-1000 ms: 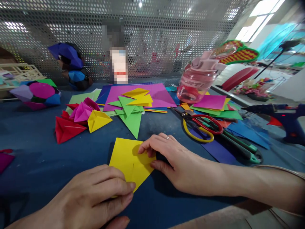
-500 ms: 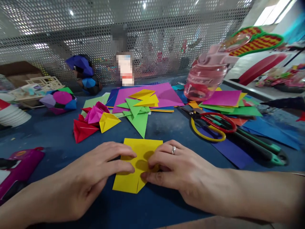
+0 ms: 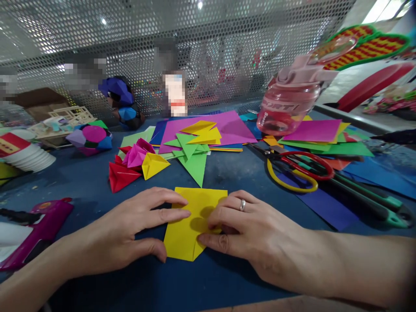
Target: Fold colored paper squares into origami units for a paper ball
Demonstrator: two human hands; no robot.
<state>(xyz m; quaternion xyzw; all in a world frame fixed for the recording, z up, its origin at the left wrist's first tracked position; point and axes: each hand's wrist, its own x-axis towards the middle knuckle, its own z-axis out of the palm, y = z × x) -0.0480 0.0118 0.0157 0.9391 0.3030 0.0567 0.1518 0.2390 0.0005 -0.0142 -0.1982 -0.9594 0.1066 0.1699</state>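
A yellow paper (image 3: 185,225) lies flat on the dark blue table, its lower right corner folded in. My left hand (image 3: 130,229) is at its left side with fingers apart, two fingertips resting on the sheet and the thumb by the lower left edge. On the right side my right hand (image 3: 243,229), with a ring on one finger, has its fingers curled together, thumb and fingertips pressed on the paper near the folded corner. Beyond the sheet lie green folded pieces (image 3: 195,167), a yellow folded piece (image 3: 154,165) and red folded pieces (image 3: 123,175).
Scissors (image 3: 292,169) and a pink bottle (image 3: 286,104) stand or lie at the right, near stacked coloured papers (image 3: 312,131). A purple tool (image 3: 48,229) is at the left, below white cups (image 3: 35,156). A perforated screen (image 3: 227,52) rises behind.
My left thumb has spread away from the other fingers and now shows at the paper's lower left edge. The whole view has shifted slightly, so things appear farther right.
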